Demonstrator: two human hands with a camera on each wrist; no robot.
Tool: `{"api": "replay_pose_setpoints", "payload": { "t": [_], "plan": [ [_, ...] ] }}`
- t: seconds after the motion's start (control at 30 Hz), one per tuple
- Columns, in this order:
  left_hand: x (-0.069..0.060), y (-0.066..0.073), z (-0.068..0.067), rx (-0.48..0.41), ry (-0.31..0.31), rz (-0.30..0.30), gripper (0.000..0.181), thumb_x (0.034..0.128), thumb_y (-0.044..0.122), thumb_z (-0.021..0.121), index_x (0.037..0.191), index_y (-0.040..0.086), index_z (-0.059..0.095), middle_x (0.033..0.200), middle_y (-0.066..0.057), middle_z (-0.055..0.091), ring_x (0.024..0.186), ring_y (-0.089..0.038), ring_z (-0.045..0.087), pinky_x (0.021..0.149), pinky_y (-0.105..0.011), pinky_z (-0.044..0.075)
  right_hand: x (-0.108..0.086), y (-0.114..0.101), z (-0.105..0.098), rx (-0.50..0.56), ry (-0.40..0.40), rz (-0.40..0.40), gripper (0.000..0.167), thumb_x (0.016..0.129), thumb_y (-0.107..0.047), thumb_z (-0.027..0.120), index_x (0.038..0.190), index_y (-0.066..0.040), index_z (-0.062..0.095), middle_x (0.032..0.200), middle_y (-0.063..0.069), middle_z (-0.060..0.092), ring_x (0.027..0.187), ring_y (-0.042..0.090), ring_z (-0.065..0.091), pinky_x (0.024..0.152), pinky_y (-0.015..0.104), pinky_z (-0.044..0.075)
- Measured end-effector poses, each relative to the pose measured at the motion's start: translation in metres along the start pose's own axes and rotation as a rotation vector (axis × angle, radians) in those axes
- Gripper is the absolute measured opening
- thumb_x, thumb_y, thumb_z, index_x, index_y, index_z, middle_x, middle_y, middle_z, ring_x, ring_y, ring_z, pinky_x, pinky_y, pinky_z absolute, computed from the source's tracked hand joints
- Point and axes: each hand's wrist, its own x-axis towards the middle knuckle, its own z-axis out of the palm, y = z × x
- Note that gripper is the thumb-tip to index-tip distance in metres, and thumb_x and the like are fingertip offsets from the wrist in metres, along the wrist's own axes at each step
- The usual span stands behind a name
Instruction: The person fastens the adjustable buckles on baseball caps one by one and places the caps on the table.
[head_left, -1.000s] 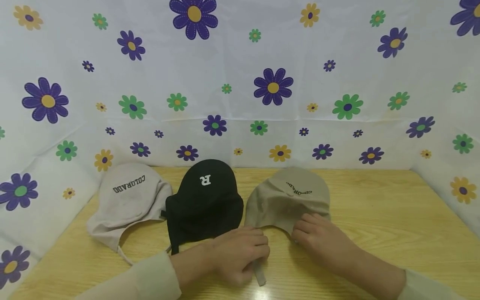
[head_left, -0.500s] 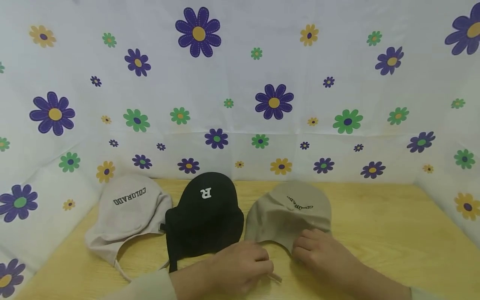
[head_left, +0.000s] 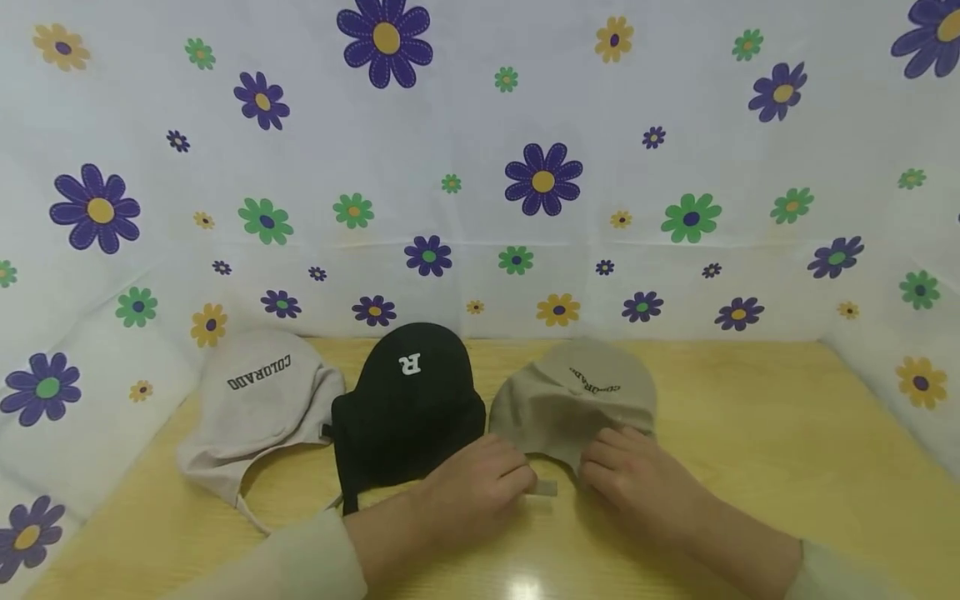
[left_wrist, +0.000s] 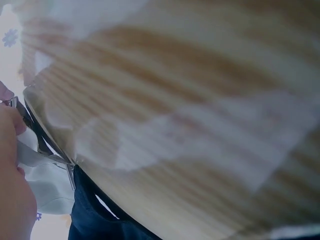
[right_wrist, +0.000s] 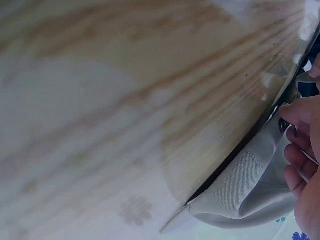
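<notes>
The khaki cap (head_left: 577, 400) lies at the right of the row, lettering upside down. My left hand (head_left: 480, 487) pinches its strap (head_left: 542, 488), whose end sticks out past the thumb. In the left wrist view, that hand (left_wrist: 12, 170) holds the strap near a metal buckle (left_wrist: 11, 102). My right hand (head_left: 645, 483) grips the cap's lower right edge. From the right wrist, the hand (right_wrist: 305, 145) has thumb and forefinger on a small dark piece at the edge of the cap fabric (right_wrist: 240, 185).
A black cap (head_left: 420, 417) with a white letter R lies beside the left hand, partly behind it. Farther left is a light grey cap (head_left: 258, 400) reading COLORADO. All lie on a wooden table (head_left: 757, 433) before a flower-patterned cloth (head_left: 450, 108).
The strap end in my left hand has swung from pointing down toward me to pointing right, and the hand has shifted slightly. My right hand stays at the cap's edge.
</notes>
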Motion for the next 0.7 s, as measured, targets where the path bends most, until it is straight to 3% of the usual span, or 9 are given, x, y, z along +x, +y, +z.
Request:
{"api": "replay_pose_setpoints", "payload": {
  "t": [0.13, 0.33, 0.47, 0.7],
  "plan": [
    [0.0038, -0.0083, -0.0040, 0.049, 0.016, -0.012, 0.010, 0.0845, 0.006, 0.068, 0.090, 0.014, 0.068, 0.086, 0.006, 0.066, 0.078, -0.009, 0.058, 0.075, -0.023, 0.047, 0.0089, 0.0091, 0.0014, 0.002, 0.031, -0.021, 0.010, 0.078, -0.006, 0.070, 0.085, -0.012, 0.067, 0.091, -0.004, 0.063, 0.087, 0.015, 0.055, 0.077, 0.029, 0.046],
    [0.0041, -0.0049, -0.0026, 0.072, 0.074, 0.013, 0.005, 0.0859, 0.011, 0.071, 0.087, 0.015, 0.070, 0.082, 0.007, 0.067, 0.074, -0.008, 0.058, 0.071, -0.021, 0.046, 0.0069, 0.0075, 0.0029, 0.064, 0.098, -0.069, 0.013, 0.076, -0.004, 0.072, 0.085, -0.010, 0.065, 0.093, -0.002, 0.064, 0.087, 0.016, 0.057, 0.082, 0.029, 0.048],
    [0.0048, -0.0048, -0.0005, 0.080, 0.106, -0.024, 0.008, 0.0813, 0.012, 0.077, 0.084, 0.017, 0.071, 0.082, 0.008, 0.068, 0.075, -0.007, 0.061, 0.075, -0.022, 0.048, 0.0057, 0.0046, 0.0026, 0.071, 0.083, -0.045, 0.002, 0.084, -0.009, 0.067, 0.085, -0.011, 0.066, 0.094, -0.002, 0.065, 0.090, 0.015, 0.059, 0.084, 0.027, 0.049],
    [0.0045, -0.0069, 0.0034, 0.141, 0.147, -0.044, 0.011, 0.0778, 0.016, 0.082, 0.081, 0.019, 0.072, 0.080, 0.009, 0.069, 0.074, -0.007, 0.062, 0.075, -0.024, 0.049, 0.0069, 0.0026, 0.0034, 0.039, 0.094, -0.036, 0.010, 0.091, -0.012, 0.063, 0.081, -0.013, 0.065, 0.091, -0.003, 0.065, 0.088, 0.015, 0.059, 0.084, 0.029, 0.049]
  ]
}}
